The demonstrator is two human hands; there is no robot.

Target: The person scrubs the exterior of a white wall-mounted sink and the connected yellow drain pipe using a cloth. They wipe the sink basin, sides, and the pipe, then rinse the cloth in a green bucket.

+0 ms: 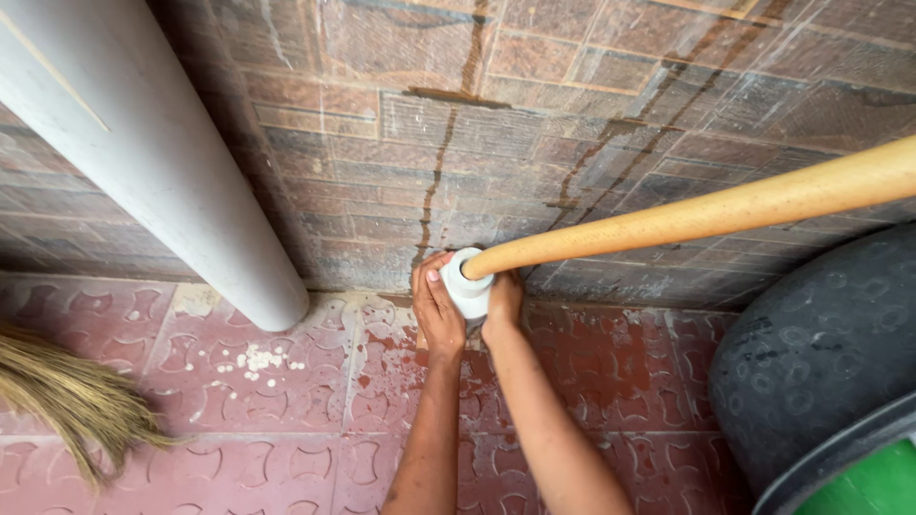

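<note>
Forearms fill the lower middle of the view, both reaching down to one spot where the red patterned floor (286, 410) meets the brick wall (382, 143).

Left hand (436, 310): fingers curled and pressed against the left side of a white socket (468, 286), thumb up near its rim. Right hand (502, 303): wrapped around the socket's right and back side, fingers mostly hidden behind it, so the exact closure cannot be told; it looks clasped. Between them, both hands hold the socket low, just beside the wall base.

Long wooden pole (706, 212) enters the socket mouth and runs up and right out of view. Seems seated at least partly; depth cannot be judged.

Judgement on doing this well: keep the socket steady with both hands square around it and keep the pole in line with the socket's axis, since a long pole levers hard on a small fitting. Fingertips should stay off the rim where wood meets plastic.

Surroundings: thick white pipe (153, 162) slants down the wall to the left, ending on the floor near the hands. Straw broom head (76, 401) lies at far left, well apart. Dark round tub (821, 353) with a green inside sits at right, under the pole's run; it crowds the right elbow and limits how low the pole can swing. White flecks and wet stains mark the floor, dark streaks the wall.
</note>
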